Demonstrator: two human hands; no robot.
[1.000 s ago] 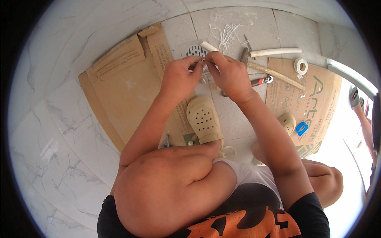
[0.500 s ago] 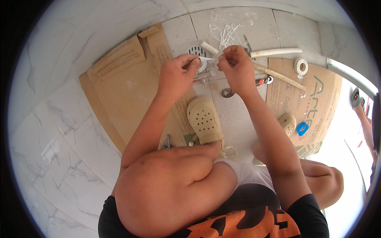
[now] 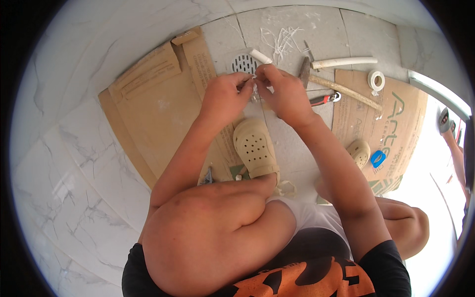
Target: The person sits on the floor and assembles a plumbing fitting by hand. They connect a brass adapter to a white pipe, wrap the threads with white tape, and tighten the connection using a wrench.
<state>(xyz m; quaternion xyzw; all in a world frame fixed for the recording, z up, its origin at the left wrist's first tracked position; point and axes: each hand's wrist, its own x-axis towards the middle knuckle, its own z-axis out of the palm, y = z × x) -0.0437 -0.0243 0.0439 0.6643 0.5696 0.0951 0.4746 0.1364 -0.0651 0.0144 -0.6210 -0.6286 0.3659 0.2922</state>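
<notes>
My left hand (image 3: 225, 98) and my right hand (image 3: 288, 99) meet above the tiled floor, their fingertips pinched together. Between the fingertips shows a small bit of thin white tape (image 3: 254, 76); the rest of it is hidden by the fingers. Just beyond them lie a round slotted floor drain (image 3: 243, 63) and a short white cylinder (image 3: 260, 56). Partly covered by my hands, a small clear piece (image 3: 255, 96) lies below. A hammer (image 3: 346, 92) with a wooden handle and a red-and-black hand tool (image 3: 322, 100) rest to the right of my right hand.
Flattened cardboard (image 3: 163, 114) covers the floor at left, with another sheet (image 3: 363, 116) at right. A white pipe (image 3: 344, 63), tangled white strips (image 3: 283, 40), a white tape roll (image 3: 376, 82) and a blue plastic item (image 3: 378, 158) lie around. Another person's arm (image 3: 458, 156) shows far right.
My hands have come together; the white strip that was stretched between them is now mostly hidden. My right hand moved left and uncovered the hammer's head.
</notes>
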